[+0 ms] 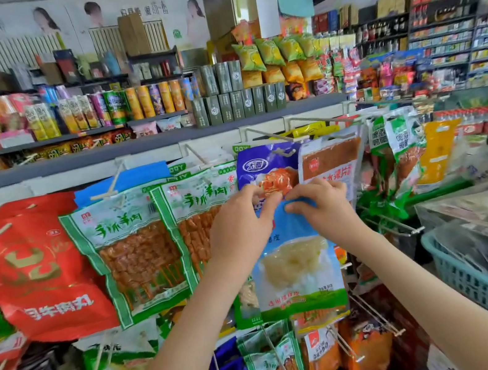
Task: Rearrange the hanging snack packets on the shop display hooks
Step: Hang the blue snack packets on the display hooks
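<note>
Head view: at the centre of the frame, both hands hold up a light blue packet [296, 267] with pale contents showing through its clear window. The left hand [238, 218] has its grip pinching the packet's top edge from the left, thumb and fingers curled. The right hand [321, 207] has its grip pinching the same edge from the right. The fingertips of both hands nearly meet above the packet.

The packet's top edge overlaps the lower part of a dark blue packet [265, 164], which hangs on a wire hook [273, 138] just above the hands. Whether the light blue packet is on any hook cannot be told.

To the left hang two green-bordered packets [136, 246] of orange skewers, and further left a large red packet [33, 271]. A brown-topped packet [329, 156] hangs just right of the dark blue one. At the lower right of the frame stands a blue plastic basket [481, 280].
</note>
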Available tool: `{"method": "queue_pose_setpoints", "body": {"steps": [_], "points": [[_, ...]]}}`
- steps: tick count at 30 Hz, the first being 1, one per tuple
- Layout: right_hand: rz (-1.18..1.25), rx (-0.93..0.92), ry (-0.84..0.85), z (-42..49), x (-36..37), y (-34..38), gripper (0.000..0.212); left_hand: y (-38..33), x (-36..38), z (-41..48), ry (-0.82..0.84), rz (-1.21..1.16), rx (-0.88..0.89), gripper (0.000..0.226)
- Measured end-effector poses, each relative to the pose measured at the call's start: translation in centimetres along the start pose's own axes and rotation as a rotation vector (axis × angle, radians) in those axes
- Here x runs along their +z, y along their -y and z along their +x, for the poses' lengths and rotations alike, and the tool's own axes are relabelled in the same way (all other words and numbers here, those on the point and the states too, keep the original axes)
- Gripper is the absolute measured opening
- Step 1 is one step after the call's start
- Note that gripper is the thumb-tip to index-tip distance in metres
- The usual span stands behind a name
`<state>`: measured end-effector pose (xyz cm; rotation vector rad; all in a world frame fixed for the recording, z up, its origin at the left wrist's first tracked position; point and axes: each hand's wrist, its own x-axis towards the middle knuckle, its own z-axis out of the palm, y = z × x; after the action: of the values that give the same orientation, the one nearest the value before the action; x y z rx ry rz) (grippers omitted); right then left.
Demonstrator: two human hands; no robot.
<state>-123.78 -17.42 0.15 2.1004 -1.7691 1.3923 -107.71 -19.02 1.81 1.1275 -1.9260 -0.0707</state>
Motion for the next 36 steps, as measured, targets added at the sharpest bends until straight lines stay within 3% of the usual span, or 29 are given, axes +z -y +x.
{"method": "queue_pose_setpoints", "body": {"steps": [4,6,12,16,21,26,29,36], "points": [[0.105,0.072,-0.003,1.1,-1.6,-1.0,0.025,1.0,0.4,2.1,-0.046,-0.115,-0.105,0.04],[0.133,0.093,-0.004,1.8,-2.0,-1.6,0.024,1.3,0.9,3.2,-0.024,-0.158,-0.156,0.047],[0.109,0.091,0.068,3.6,-2.3,-2.1,0.047,0.5,1.7,6.3,0.012,-0.259,-0.232,0.054],[0.099,0.087,0.071,4.1,-2.1,-2.4,0.054,0.9,2.0,7.2,0.062,-0.083,-0.149,0.027],[0.183,0.15,0.122,4.4,-2.4,-2.6,0.066,-0.3,2.3,6.6,-0.034,-0.095,-0.121,0.035],[0.237,0.15,0.155,5.0,-2.9,-3.0,0.063,-3.2,0.9,4.8,-0.089,-0.444,-0.181,0.037],[0.297,0.138,0.163,4.9,-3.9,-2.7,0.043,-3.8,0.1,4.1,-0.086,-0.515,-0.17,0.033],[0.266,0.021,0.195,2.9,-5.5,-1.4,0.031,-2.1,-1.6,1.7,0.067,-0.766,-0.264,0.019]]}}
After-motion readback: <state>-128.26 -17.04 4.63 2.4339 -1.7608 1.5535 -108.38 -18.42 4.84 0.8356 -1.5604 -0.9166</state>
